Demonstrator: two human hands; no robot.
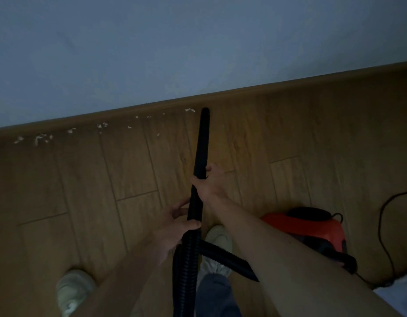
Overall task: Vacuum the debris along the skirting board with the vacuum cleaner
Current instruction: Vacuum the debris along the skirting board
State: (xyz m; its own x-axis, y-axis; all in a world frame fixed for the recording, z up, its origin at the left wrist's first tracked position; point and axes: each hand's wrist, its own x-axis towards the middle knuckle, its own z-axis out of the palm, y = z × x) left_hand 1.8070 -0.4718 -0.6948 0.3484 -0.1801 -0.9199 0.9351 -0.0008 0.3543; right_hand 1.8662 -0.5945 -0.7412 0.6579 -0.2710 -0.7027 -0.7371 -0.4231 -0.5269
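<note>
A long black vacuum tube (202,143) points away from me, its tip touching the floor at the wooden skirting board (266,92). My right hand (209,181) grips the tube at its middle. Lower down, my left hand (175,225) grips it where the ribbed black hose (223,255) joins. White bits of debris (42,137) lie scattered along the skirting board to the left of the tip, with one scrap (190,110) right beside it. The red and black vacuum cleaner body (312,227) sits on the floor to my right, partly hidden by my right arm.
The floor is wood-look planks (106,191) under a pale blue wall (175,42). A black power cord (381,225) loops over the floor at the right. My two light shoes (72,291) stand near the bottom, one on each side of the hose.
</note>
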